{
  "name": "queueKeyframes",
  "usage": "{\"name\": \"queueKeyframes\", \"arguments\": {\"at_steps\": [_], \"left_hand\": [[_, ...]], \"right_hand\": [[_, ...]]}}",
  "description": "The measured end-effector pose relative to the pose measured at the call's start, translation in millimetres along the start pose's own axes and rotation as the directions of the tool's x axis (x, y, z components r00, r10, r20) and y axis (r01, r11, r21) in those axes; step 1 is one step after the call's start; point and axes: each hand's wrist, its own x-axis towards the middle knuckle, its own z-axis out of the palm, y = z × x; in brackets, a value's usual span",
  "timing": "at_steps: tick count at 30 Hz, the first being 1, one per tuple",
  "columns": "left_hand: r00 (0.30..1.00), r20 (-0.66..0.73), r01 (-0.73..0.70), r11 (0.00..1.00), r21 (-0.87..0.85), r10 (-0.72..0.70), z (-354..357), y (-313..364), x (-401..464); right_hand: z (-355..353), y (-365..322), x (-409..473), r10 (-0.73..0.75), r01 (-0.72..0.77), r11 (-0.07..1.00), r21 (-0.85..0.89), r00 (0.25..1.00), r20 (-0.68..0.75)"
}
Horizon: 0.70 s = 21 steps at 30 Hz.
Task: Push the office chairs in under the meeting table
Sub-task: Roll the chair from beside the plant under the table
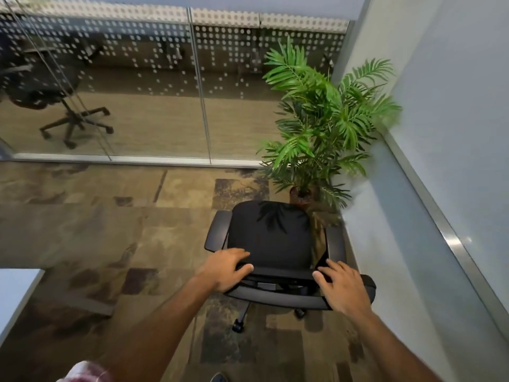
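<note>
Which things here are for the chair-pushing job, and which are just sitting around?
For the job: black office chair, left hand and right hand on its backrest, white table corner.

Just there: potted palm, chair behind the glass.

Office chair [268,235] near the right wall [413,188]; plant [322,125] just beyond it; table corner [13,288] far left.

This is an office, a glass-walled meeting room by the look of it. A black swivel office chair [271,238] on castors stands on patterned carpet tiles [110,230], with a potted palm [322,125] in the far right corner and the corner of a white table [13,288] at near left. Beyond the far glass partition [165,86], frosted with white dots, another office chair [55,100] sits in an open work area.
</note>
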Motion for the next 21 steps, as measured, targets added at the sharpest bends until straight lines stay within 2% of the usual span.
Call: {"name": "queueKeyframes", "arguments": {"at_steps": [3,5,8,10,12,16,21], "left_hand": [[0.997,-0.019,0.078,0.996,0.045,-0.078,9,0,-5],[0.998,-0.016,0.068,0.989,0.13,-0.067,11,2,-10],[0.996,-0.047,0.085,0.983,0.16,-0.078,20,15,-31],[0.99,-0.048,0.137,0.978,0.158,-0.131,27,21,-41],[0.961,-0.102,0.266,0.959,0.093,-0.257,41,42,-71],[0.951,-0.077,0.304,0.95,0.075,-0.298,61,48,-86],[0.898,-0.101,0.433,0.901,0.025,-0.429,77,58,-159]], "right_hand": [[3,2,-1,-0.064,0.065,0.998,-0.01,0.998,0.008],[1,1,-3,-0.101,0.101,0.995,-0.011,0.995,0.008],[5,2,-15,-0.171,0.171,0.985,-0.016,0.985,0.02],[1,5,-17,-0.172,0.172,0.985,0.006,0.983,0.056],[-6,11,-25,-0.301,0.304,0.953,-0.017,0.95,0.084],[10,20,-43,-0.272,0.276,0.961,-0.034,0.957,0.097],[21,-4,-75,-0.364,0.373,0.926,-0.054,0.922,0.131]]}}
